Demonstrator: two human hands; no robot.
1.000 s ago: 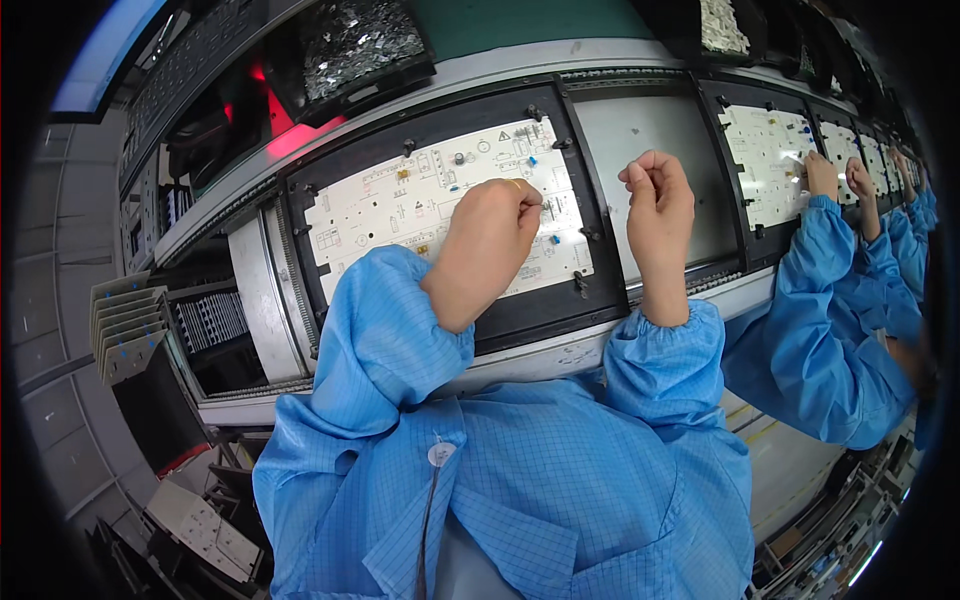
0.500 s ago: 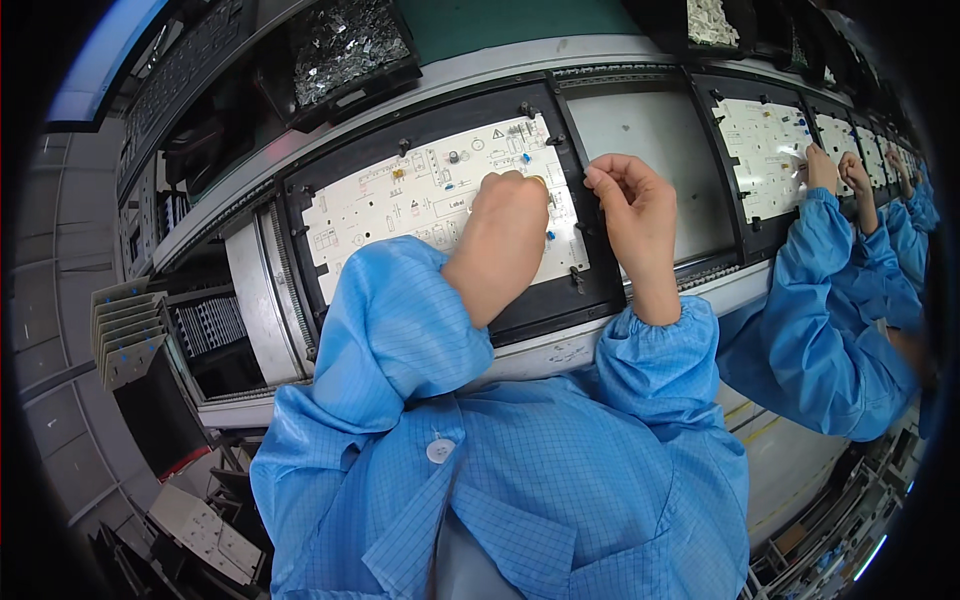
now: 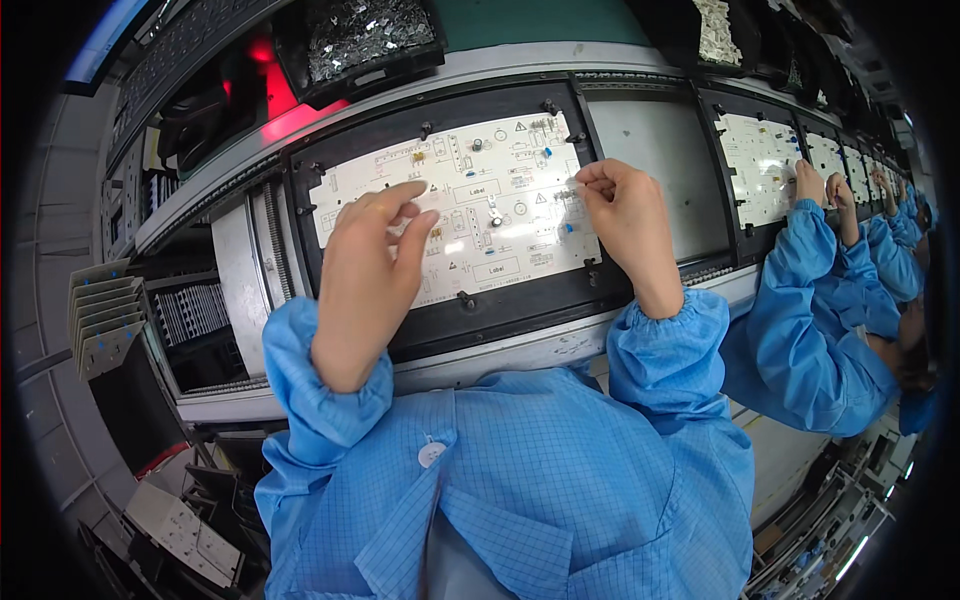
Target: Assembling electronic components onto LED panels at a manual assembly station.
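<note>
A white printed circuit board [image 3: 460, 250] lies in a black carrier frame [image 3: 500, 314], held by small black clips. Small parts stand on it: a yellow component [image 3: 418, 158], a dark round capacitor [image 3: 477, 145] and blue components [image 3: 571, 228]. Above the board's left part hovers my left hand [image 3: 370, 255], its thumb and fingers apart and nothing seen between them. My right hand [image 3: 635, 220] is at the board's right edge, thumb and fingertips pinched together. Whatever they may hold is too small to make out.
Behind the frame stands a black bin [image 3: 370, 40] of shiny metal pieces, with red light on the rail beside it. Boards in a rack [image 3: 105, 315] stand at left. Along the conveyor to the right, co-workers' hands [image 3: 808, 183] are over another board [image 3: 760, 165].
My left hand has moved left from the board's right half, and its fingers have spread. My right hand has shifted slightly left to the board's edge, still pinched.
</note>
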